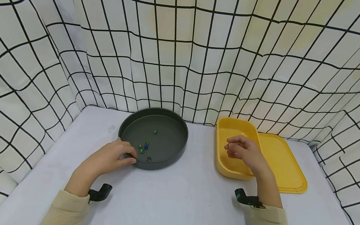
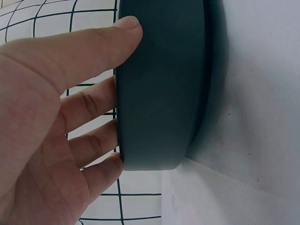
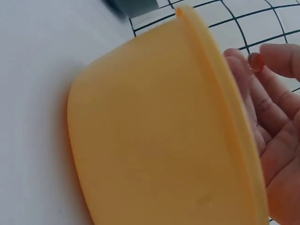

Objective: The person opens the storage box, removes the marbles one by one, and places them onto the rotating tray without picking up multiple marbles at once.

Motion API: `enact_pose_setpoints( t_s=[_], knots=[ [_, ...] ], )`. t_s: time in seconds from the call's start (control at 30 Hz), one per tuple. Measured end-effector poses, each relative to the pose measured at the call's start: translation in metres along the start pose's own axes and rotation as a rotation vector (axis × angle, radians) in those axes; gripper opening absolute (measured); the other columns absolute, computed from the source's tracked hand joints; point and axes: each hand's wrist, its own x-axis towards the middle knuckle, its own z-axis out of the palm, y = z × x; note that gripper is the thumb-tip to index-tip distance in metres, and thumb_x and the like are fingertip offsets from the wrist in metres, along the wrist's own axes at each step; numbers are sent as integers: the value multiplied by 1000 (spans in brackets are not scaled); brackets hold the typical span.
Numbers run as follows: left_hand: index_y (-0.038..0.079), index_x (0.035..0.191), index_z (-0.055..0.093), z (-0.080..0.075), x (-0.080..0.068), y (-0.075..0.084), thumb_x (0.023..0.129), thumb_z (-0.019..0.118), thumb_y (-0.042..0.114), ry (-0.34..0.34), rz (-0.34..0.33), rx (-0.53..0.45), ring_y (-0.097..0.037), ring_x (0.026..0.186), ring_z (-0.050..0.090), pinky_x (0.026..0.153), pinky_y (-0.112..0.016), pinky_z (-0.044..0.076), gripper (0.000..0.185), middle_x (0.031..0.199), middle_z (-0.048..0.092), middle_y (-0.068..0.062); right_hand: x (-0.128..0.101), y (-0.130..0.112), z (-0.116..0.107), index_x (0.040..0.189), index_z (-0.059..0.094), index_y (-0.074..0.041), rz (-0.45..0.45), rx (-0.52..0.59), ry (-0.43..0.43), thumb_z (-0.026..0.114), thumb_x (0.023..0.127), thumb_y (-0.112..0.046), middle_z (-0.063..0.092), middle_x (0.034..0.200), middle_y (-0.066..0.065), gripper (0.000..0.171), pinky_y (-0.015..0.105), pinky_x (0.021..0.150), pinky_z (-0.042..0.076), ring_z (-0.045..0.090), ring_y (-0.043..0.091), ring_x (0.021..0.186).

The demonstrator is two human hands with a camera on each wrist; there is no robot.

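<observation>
My left hand (image 1: 112, 156) grips the near left rim of a dark round pan (image 1: 169, 158), with the thumb on its outer wall and the other fingers over the rim in the left wrist view. Inside the pan lie several small green marbles (image 1: 142, 151) and one blue marble (image 1: 146, 147). Over the yellow rectangular tub (image 1: 235, 172) is my right hand (image 1: 244, 152). Between its thumb and fingertips it pinches a small reddish, see-through marble (image 3: 255, 62), visible in the right wrist view. The tub's floor is partly hidden by that hand.
A flat yellow lid (image 1: 286, 164) lies on the white table (image 1: 184, 206), right of the tub. White cloth walls (image 1: 201, 50) with black grid netting enclose the back and both sides. Each wrist wears a black camera mount (image 1: 100, 193).
</observation>
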Motion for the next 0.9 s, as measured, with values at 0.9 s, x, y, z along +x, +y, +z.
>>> enact_pose_setpoints(
  t_s=[0.9],
  knots=[
    [24,90,73,-1,0,1,87,77,16,1,4,-1,-15,93,64,117,-61,24,10,90,65,13,3,-11,26,117,60,10,-52,150,-5,64,98,-12,69,108,21,29,36,82,60,69,34,99]
  ],
)
